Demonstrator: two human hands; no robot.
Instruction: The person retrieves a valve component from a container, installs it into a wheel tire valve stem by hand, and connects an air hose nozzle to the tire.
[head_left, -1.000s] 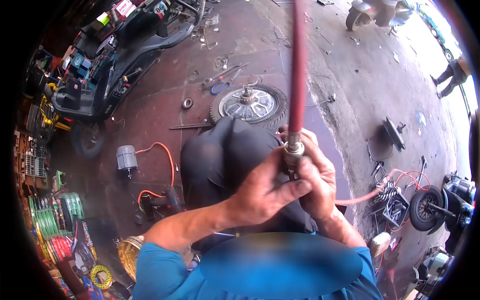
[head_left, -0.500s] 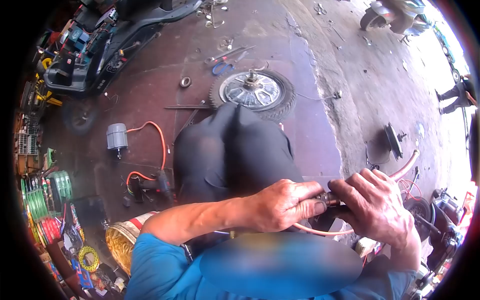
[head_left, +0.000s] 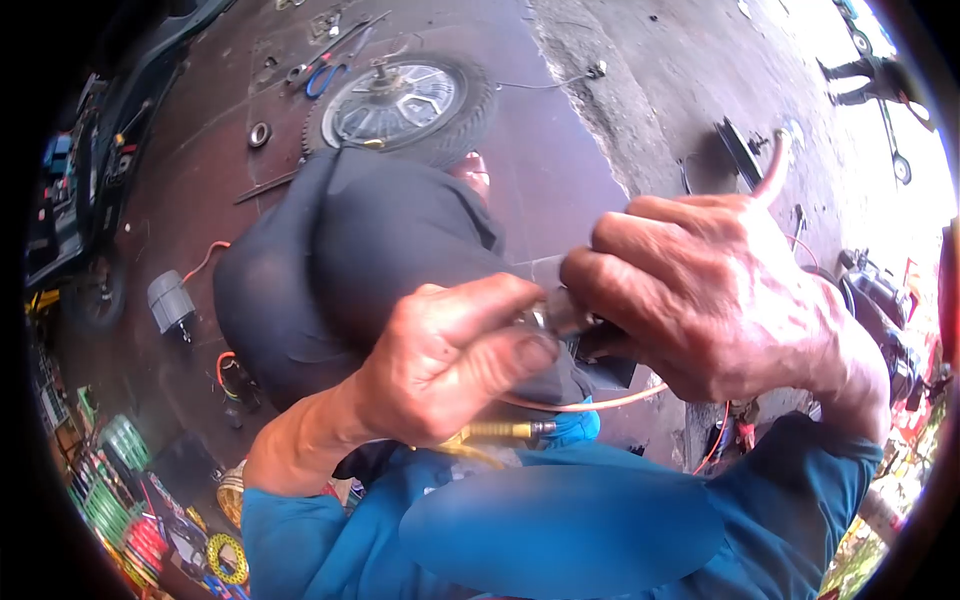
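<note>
A fitting [head_left: 566, 312] is gripped by left hand [head_left: 440, 360] and right hand [head_left: 715, 290], seemingly being worked; steadiness seems needed next

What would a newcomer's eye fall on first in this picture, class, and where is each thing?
First, the left hand and right hand, large in front of the body, meeting at a blurred metal fitting, with a reddish hose poking out beyond the right fist. Next, a tyred wheel lying flat beyond the dark-trousered knees, and a grey cylinder at the left.
</note>
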